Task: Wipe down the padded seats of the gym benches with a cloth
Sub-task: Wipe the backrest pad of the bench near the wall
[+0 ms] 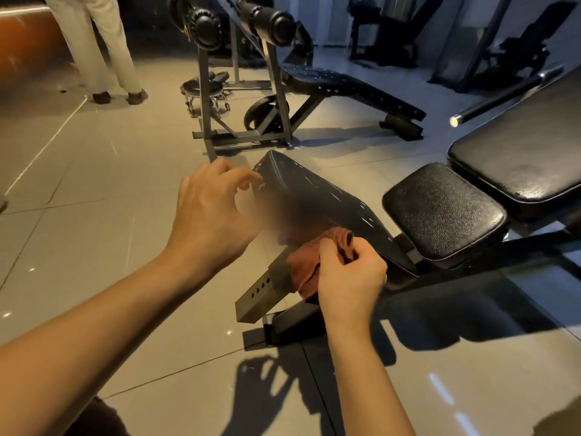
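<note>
- Your right hand (349, 275) – fingers curled, pinching a bunched rust-brown cloth (301, 272) at near centre; the cloth sits against the near end of the tilted pad.
- Your left hand (213, 212) – fingers loosely bent, gripping nothing; its fingertips are just beside the pad's left edge, and contact cannot be told.
- Tilted black pad (314, 196) – slopes up and away from you, its middle blurred.
- Rounded seat pad (440, 212) – just right of the tilted pad, on the same frame.
- Long back pad (518, 158) – farther right.
- Second bench (345, 86) – far centre, on the tiled floor (94, 184).
- Standing person (94, 42) – far left, legs only.
</note>
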Demonstrator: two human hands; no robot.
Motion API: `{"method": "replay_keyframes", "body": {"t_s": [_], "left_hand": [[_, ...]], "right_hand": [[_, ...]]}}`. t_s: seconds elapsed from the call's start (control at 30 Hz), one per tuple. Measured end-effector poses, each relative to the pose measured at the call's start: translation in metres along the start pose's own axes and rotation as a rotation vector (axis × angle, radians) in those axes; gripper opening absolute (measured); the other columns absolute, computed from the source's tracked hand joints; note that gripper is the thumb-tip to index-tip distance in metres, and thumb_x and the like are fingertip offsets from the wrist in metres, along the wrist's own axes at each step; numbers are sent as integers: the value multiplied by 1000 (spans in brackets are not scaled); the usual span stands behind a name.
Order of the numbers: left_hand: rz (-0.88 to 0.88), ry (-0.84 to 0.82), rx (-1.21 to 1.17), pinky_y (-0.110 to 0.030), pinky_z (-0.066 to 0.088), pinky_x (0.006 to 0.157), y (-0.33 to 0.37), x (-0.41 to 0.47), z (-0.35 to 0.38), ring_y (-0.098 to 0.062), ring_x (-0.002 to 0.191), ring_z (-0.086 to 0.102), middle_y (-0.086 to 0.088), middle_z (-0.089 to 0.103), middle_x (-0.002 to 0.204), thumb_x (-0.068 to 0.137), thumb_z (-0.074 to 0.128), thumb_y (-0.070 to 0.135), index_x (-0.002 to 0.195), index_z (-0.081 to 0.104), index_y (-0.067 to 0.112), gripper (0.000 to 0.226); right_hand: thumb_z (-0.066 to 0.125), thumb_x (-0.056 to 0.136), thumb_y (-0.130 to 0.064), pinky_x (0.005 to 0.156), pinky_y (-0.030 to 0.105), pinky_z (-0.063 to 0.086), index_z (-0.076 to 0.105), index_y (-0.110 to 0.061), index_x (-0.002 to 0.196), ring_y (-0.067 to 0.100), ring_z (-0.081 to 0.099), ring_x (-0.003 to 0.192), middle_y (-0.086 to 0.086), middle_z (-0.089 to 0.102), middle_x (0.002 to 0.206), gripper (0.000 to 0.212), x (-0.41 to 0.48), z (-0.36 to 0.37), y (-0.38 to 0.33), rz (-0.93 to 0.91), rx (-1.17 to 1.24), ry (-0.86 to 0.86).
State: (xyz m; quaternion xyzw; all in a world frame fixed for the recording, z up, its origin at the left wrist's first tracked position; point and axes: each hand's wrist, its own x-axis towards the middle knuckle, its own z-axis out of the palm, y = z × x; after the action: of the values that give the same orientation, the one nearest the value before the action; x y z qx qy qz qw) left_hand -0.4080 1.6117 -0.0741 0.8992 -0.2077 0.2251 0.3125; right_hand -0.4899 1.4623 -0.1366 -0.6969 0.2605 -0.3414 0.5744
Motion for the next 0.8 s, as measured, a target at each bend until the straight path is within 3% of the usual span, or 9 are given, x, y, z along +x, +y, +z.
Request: {"method": "replay_keyframes", "body": {"t_s": [0.1,0.2,0.33,0.43,0.5,0.6,0.67,0.8], "left_hand": [[-3,-3,-14,-47,48,91,1,0,0,-16,105,53,8,56,106,76,67,69,120,69,26,61],[11,1,-28,-51,50,90,4,-1,1,-16,104,53,8,56,105,79,71,62,120,68,25,56],[27,4,-28,-50,49,90,4,-3,1,-15,102,52,10,53,103,79,69,63,120,68,25,57],[15,8,-27,-50,49,90,3,-3,-1,-14,102,52,11,52,103,78,69,64,120,68,25,57],[19,6,-22,-51,49,91,5,-4,0,-15,103,52,11,52,103,79,68,63,121,68,24,57],[29,5,-17,-51,50,91,7,-4,0,-16,103,52,10,51,103,79,66,64,121,67,23,59],[26,0,-18,-51,50,90,6,-4,-2,-17,103,53,10,52,103,76,59,72,121,68,23,67],[-7,-6,-33,-49,52,88,3,-2,-2,-17,102,54,9,53,103,71,56,76,121,68,21,75]], "right_hand": [[66,95,-21,74,33,62,65,-24,80,10,66,78,-5,67,77,16,2,-6,5,36,9,36],[66,95,-24,68,22,56,66,-23,81,12,65,83,-6,65,78,14,-2,9,-8,-35,9,-49],[68,95,-19,57,11,46,66,-16,77,0,59,65,-7,62,68,18,2,-1,0,-8,8,-23],[67,95,-16,55,12,46,67,-14,78,-3,59,61,-6,62,67,17,3,-6,4,43,43,17],[66,95,-19,57,13,48,68,-18,81,-2,61,69,-8,63,71,15,-1,5,-3,-5,48,-22],[66,95,-32,69,28,56,65,-24,81,15,63,87,-6,64,78,16,-2,13,-10,-74,-1,-95],[65,96,-30,65,27,53,63,-19,78,17,62,80,-3,62,73,22,3,3,-1,-67,-22,-54],[67,94,-18,54,16,45,64,-12,75,2,56,59,-1,60,66,20,14,-29,23,39,-67,94]]}}
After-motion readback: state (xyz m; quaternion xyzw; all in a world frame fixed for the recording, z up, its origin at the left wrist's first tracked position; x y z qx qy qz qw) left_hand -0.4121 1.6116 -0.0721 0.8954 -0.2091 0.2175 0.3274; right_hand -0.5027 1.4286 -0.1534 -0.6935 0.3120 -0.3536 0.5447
